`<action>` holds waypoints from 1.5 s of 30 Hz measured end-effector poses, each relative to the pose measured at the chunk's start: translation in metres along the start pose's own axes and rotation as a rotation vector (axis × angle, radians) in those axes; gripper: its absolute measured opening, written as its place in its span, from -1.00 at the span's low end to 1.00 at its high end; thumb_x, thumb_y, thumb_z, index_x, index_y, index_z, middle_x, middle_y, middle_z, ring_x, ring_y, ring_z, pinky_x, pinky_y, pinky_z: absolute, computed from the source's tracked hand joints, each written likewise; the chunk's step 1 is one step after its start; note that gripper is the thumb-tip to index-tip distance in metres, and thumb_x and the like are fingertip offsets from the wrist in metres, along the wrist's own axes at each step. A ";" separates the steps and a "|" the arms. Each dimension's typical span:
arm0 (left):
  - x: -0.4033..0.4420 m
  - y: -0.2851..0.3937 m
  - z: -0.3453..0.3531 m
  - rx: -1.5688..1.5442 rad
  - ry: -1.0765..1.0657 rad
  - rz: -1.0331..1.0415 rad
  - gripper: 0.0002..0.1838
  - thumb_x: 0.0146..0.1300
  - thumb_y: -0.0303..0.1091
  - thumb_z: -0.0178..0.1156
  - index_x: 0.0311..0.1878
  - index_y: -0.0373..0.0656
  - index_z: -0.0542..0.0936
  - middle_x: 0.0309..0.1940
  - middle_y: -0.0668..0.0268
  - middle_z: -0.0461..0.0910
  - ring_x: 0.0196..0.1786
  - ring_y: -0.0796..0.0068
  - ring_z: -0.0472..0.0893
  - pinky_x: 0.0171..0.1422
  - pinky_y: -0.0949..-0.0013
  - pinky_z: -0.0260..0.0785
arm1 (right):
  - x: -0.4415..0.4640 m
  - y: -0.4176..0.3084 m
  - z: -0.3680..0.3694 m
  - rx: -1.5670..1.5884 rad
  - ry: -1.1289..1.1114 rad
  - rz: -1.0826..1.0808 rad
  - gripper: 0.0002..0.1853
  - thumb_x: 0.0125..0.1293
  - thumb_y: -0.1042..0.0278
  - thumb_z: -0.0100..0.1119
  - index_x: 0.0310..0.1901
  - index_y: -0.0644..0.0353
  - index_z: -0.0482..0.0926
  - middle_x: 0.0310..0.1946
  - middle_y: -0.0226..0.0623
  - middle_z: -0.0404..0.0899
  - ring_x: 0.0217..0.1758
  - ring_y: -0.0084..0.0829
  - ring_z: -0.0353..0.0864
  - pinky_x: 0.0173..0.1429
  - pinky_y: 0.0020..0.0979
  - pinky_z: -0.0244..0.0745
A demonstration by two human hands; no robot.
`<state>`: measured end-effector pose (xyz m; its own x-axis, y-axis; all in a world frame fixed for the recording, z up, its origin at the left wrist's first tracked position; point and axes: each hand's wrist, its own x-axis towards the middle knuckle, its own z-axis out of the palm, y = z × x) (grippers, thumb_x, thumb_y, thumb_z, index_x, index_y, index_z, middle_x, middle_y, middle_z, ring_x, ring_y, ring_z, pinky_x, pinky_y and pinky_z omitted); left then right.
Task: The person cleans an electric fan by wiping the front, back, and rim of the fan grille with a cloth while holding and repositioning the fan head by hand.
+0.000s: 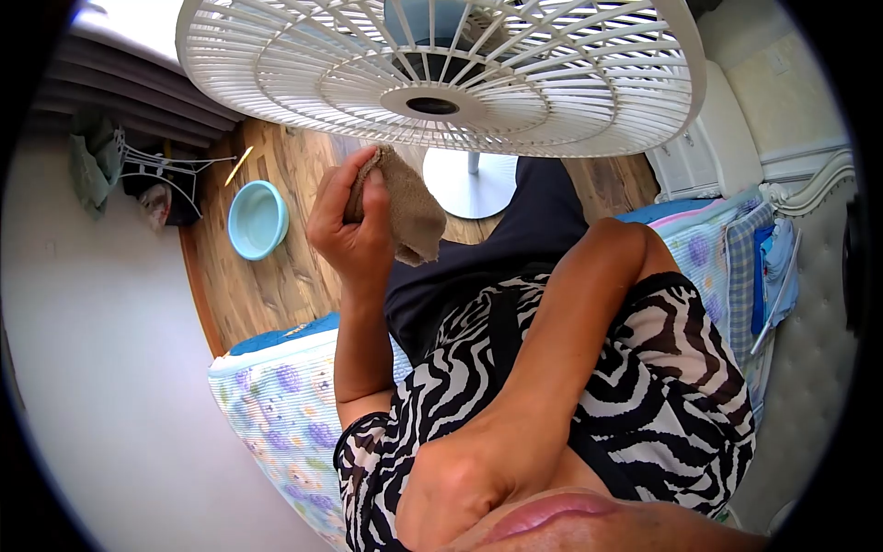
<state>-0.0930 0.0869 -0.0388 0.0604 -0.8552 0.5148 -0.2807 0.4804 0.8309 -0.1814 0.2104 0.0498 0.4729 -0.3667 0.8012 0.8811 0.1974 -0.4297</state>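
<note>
My left hand [354, 216] is raised and closed around a folded brown cloth [414, 207], pinched between thumb and fingers. Just above it spreads the white grille of a standing fan [432, 106], tilted so its front faces me. I cannot tell whether the cloth touches the grille. The fan's round white base [469, 189] rests on the floor behind the cloth. My right arm is bent across my chest, and my right hand [460, 488] is up by my chin and neck. Its fingers are hidden from view.
A light blue basin [258, 219] stands on the wooden floor [267, 294] to the left, near a thin yellow stick [239, 166]. Hangers [166, 166] with items are by the wall. I sit on a flowered bed cover [285, 405]; folded blue cloths [777, 276] lie at right.
</note>
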 end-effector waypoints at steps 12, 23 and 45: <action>0.002 -0.009 -0.001 -0.051 0.076 0.039 -0.77 0.13 -0.60 0.17 -0.13 -0.28 0.65 -0.46 0.39 0.49 -0.42 0.67 0.43 -0.33 0.59 0.26 | 0.004 -0.013 -0.014 -0.099 0.154 0.086 -0.73 0.33 0.28 0.07 -0.42 0.33 0.47 -0.52 -0.18 0.48 -0.43 -0.20 0.52 -0.34 -0.32 0.36; -0.003 -0.018 -0.019 -0.283 0.258 -0.281 -0.82 0.20 -0.58 0.16 -0.14 -0.24 0.66 -0.56 0.53 0.43 -0.50 0.78 0.33 -0.43 0.62 0.20 | 0.018 -0.008 -0.087 -0.084 0.733 0.553 -0.75 0.48 0.32 -0.05 -0.22 0.35 0.51 -0.46 -0.36 0.51 -0.40 -0.59 0.47 -0.24 -0.58 0.39; -0.055 -0.018 -0.157 -0.309 0.722 -0.234 -0.78 0.24 -0.49 0.09 -0.09 -0.37 0.58 -0.43 0.47 0.51 -0.37 0.79 0.40 -0.28 0.62 0.31 | 0.069 0.129 -0.110 0.092 0.441 0.722 -0.80 0.44 0.31 0.00 -0.32 0.23 0.40 -0.51 -0.43 0.29 -0.47 -0.59 0.18 -0.33 -0.53 0.15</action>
<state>0.0589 0.1559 -0.0492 0.7163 -0.6545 0.2419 0.0862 0.4271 0.9001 -0.0353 0.1106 0.0042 0.8925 -0.4398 0.0999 0.3691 0.5851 -0.7221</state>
